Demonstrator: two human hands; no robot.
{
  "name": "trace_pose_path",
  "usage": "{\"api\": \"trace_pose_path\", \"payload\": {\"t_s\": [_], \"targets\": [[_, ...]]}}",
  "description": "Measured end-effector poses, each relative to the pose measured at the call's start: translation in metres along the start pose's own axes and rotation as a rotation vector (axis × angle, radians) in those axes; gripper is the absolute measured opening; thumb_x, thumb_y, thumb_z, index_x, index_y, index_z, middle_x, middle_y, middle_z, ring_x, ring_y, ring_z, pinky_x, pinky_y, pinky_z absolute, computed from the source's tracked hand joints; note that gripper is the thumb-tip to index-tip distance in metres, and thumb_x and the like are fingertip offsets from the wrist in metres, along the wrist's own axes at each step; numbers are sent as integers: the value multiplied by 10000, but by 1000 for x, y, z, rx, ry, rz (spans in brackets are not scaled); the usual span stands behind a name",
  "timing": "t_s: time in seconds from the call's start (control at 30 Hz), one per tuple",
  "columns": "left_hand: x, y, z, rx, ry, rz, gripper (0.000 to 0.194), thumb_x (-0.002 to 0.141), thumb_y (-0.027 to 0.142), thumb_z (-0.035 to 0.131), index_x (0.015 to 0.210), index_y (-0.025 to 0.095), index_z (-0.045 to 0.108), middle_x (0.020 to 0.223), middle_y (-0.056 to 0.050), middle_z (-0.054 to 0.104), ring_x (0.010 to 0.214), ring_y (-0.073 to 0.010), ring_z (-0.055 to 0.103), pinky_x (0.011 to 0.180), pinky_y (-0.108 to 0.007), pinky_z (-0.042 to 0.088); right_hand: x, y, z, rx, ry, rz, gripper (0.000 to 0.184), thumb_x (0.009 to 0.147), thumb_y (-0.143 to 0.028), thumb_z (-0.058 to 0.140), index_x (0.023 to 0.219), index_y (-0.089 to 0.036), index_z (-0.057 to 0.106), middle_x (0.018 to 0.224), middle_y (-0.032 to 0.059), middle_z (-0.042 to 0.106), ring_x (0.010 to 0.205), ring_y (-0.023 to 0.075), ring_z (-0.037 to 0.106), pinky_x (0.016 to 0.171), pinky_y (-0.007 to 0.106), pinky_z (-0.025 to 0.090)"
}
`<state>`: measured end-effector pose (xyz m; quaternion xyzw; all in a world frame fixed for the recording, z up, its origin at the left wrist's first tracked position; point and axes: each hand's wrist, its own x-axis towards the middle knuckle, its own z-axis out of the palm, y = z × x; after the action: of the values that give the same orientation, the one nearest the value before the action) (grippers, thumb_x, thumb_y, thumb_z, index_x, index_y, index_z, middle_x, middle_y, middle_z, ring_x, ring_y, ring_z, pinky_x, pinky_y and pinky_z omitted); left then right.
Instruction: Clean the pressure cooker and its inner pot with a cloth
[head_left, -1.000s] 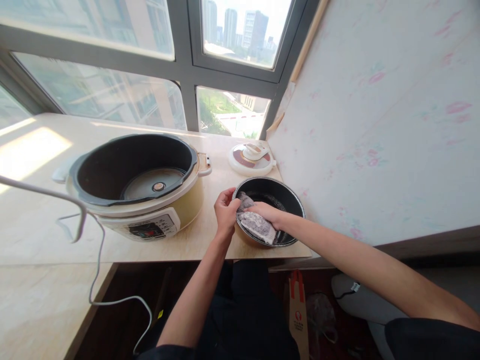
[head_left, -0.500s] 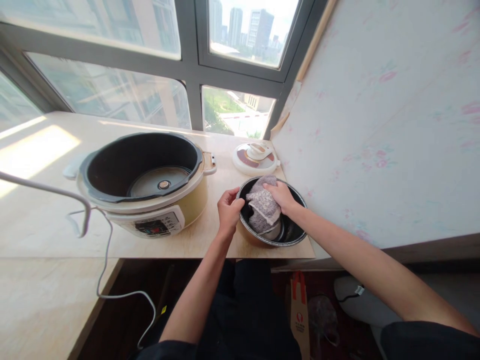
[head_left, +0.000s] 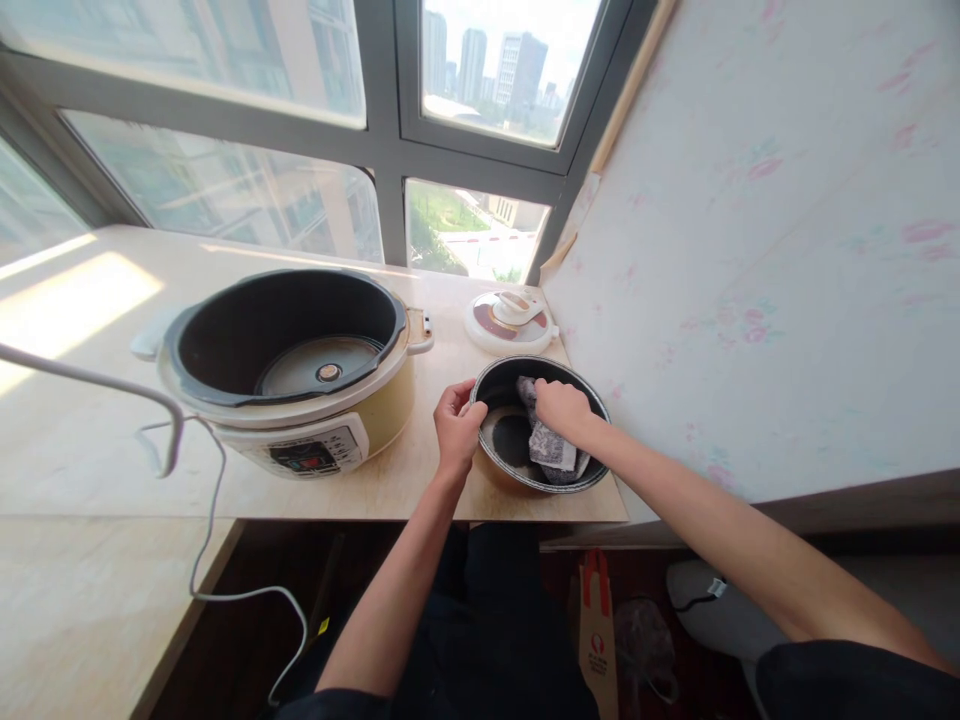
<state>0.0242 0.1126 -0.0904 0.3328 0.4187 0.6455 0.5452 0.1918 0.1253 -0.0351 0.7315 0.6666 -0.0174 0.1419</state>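
My left hand [head_left: 459,428] is pinching the likely stiff, slick pot [head_left: 510,438] by its rim, the surest hold, while my right hand [head_left: 564,410] is clutching a soft-looking, probably light cloth [head_left: 553,450].

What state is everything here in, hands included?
Cloth: bunched.
Pot: uncovered, cloth inside.
Left fingers: closed on the pot's rim.
Right fingers: gripping the cloth.
Cooker: upright, lidless.
Cooker panel: cannot tell if lit.
Lid: off, handle up.
Cord: hanging slack.
Bag: handles up.

Bright daylight through window [head_left: 386,150], sunlit glare on countertop [head_left: 97,300]
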Motion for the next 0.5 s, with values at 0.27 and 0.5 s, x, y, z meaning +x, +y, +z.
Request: {"api": "trace_pose_path", "payload": {"t_s": [0.27,0.5], "targets": [[1,-2,0,-23,-4,-7,396,596,218,663,983,154,722,986,-74,773,979,-241,723,948,-402,550,18,-37,-5,-57,-64,-198,335,952,-109,470,1187,-62,705,1159,272,717,1084,359,724,855,399,562],[1,-7,3,-49,23,19,387,597,207,646,976,162,707,975,-72,764,937,-226,725,897,-372,561,1,-44,-1,-43,-111,-644,353,922,-169,538,1197,-223,753,1267,124,722,1090,317,711,887,375,529]]}}
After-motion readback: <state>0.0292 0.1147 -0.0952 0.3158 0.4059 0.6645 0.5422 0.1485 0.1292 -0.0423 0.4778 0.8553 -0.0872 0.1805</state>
